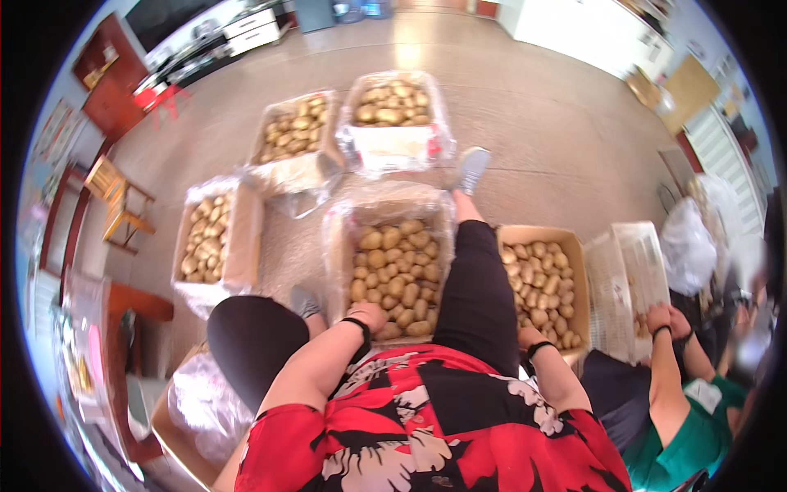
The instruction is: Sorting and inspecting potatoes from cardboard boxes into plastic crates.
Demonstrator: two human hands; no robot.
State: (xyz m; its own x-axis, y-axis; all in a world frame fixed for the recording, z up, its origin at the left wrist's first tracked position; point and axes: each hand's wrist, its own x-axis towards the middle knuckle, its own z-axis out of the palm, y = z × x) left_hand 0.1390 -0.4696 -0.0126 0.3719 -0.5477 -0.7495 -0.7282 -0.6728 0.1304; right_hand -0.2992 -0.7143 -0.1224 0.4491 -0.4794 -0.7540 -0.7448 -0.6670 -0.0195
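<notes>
Between my legs stands a cardboard box [337,270] lined with clear plastic, with many potatoes [396,270] inside. My left hand [369,315] is at its near left corner, against the potatoes. The fingers are bent downward and partly hidden, so a grip does not show. Beyond my right leg is a second cardboard box [578,258] of potatoes [541,283]. My right hand [530,337] reaches its near left corner. Its fingertips are hidden by the hand itself, and whether it holds a potato is unclear. Both wrists wear dark bands.
Three plastic-lined boxes of potatoes stand ahead: one at left [246,240], two farther off [332,132] [387,144]. On my right, a co-worker's hands [667,320] reach into a white plastic crate [609,289]. A box with plastic film [209,400] and wooden furniture [126,344] flank my left.
</notes>
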